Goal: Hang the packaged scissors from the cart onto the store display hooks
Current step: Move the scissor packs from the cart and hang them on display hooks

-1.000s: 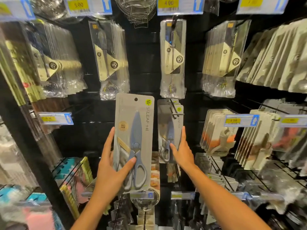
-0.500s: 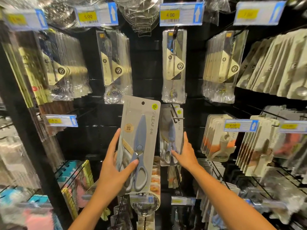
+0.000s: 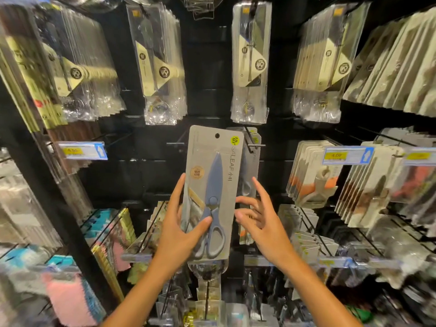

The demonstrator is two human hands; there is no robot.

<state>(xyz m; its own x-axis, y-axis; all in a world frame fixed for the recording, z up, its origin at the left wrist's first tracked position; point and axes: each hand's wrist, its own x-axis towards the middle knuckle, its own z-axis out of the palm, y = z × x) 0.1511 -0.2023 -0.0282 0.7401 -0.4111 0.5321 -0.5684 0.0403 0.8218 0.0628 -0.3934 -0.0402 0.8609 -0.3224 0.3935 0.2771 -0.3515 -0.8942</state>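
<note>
Left hand [image 3: 175,234] grip pinching scissors pack [image 3: 213,192] upright, punched hole near display hook [image 3: 253,143] for threading; right hand [image 3: 260,217] spread beside, touching nothing.

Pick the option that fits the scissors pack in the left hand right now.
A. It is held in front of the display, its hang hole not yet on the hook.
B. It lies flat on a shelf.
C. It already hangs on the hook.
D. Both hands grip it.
A: the left hand alone holds the scissors pack, whose hang hole sits free, left of the hook; the right hand is open beside it.
</note>
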